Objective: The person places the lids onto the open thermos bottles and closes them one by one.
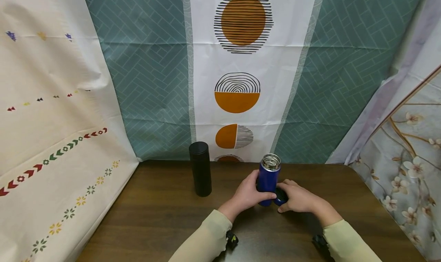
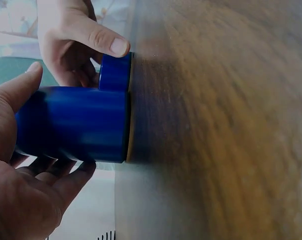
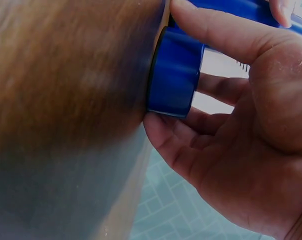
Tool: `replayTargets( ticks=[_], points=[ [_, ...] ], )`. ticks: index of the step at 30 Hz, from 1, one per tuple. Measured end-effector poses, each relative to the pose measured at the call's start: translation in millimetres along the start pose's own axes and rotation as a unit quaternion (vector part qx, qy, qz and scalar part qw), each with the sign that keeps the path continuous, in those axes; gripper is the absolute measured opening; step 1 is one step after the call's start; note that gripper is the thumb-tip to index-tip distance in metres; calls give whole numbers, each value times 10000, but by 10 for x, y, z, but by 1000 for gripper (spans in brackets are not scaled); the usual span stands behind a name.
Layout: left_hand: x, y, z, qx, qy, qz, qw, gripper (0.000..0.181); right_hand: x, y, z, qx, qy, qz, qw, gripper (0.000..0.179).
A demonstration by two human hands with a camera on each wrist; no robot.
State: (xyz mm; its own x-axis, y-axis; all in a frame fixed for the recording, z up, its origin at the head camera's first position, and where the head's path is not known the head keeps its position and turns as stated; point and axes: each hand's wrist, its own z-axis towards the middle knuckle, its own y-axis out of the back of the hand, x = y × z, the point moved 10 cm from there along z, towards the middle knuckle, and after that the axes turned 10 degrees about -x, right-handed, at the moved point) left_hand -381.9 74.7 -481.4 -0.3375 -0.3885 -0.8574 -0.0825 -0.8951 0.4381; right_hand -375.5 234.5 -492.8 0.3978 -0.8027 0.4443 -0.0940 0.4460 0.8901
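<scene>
A blue vacuum flask (image 1: 267,181) stands upright on the table with its top off, its steel mouth showing. My left hand (image 1: 249,194) grips its lower body; in the left wrist view, the thumb lies on one side and the fingers curl round the other. Right beside the flask's base, its blue lid (image 3: 176,74) sits on the tabletop. My right hand (image 1: 299,197) holds this lid, thumb on the near side and fingers curled behind. The lid's dark top faces up in the head view.
A black cylindrical flask (image 1: 200,170) stands upright to the left, towards the back of the brown wooden table (image 1: 162,216). Patterned cloths hang behind the table, including a green and white curtain (image 1: 151,82), and along both sides.
</scene>
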Motion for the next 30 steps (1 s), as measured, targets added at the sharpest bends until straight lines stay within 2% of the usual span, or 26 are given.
replayTargets(
  ticks=[15, 30],
  points=[
    [-5, 26, 0, -48, -103, 19, 9999, 79, -46, -10, 15, -119, -3, -35, 9999, 74],
    [31, 152, -108, 88, -85, -22, 9999, 78, -32, 0, 16, -137, -87, 28, 9999, 69]
  ],
)
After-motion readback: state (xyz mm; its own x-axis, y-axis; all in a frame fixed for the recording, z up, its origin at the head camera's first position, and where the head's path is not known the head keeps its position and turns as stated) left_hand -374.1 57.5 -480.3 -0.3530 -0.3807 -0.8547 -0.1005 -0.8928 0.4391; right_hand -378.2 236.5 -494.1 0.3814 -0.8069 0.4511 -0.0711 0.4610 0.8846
